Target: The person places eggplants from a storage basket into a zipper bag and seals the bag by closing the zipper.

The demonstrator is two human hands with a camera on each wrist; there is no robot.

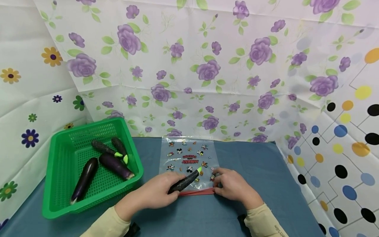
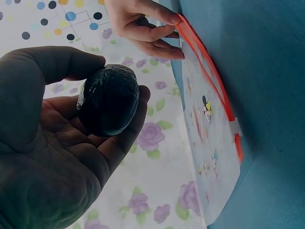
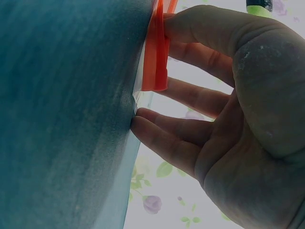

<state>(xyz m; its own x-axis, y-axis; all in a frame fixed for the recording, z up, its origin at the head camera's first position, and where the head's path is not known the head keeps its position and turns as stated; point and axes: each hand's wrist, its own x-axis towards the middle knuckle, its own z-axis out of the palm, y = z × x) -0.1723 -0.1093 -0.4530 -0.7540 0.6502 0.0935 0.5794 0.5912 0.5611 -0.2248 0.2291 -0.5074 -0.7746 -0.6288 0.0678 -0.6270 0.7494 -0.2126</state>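
Observation:
My left hand [image 1: 157, 191] grips a dark, bumpy cucumber [image 1: 185, 182] with a bright green tip, held aslant over the bag. In the left wrist view the cucumber's [image 2: 109, 100] blunt end shows between thumb and fingers. Under it lies a clear zip bag [image 1: 174, 149] printed with small cartoon figures, its red zip edge [image 1: 195, 192] towards me. At that edge's right end, my right hand [image 1: 232, 184] pinches the bag between thumb and index finger. The right wrist view shows the red strip [image 3: 155, 62] at the thumb tip, with the other fingers spread near the blue cloth.
On the left a green basket [image 1: 47, 184] holds two eggplants [image 1: 85, 179] and two dark cucumbers [image 1: 105, 148] with green tips. Blue cloth [image 1: 251, 158] covers the table. Flowered sheeting [image 1: 189, 108] stands behind it, and dotted sheeting [image 1: 340, 158] lines the right.

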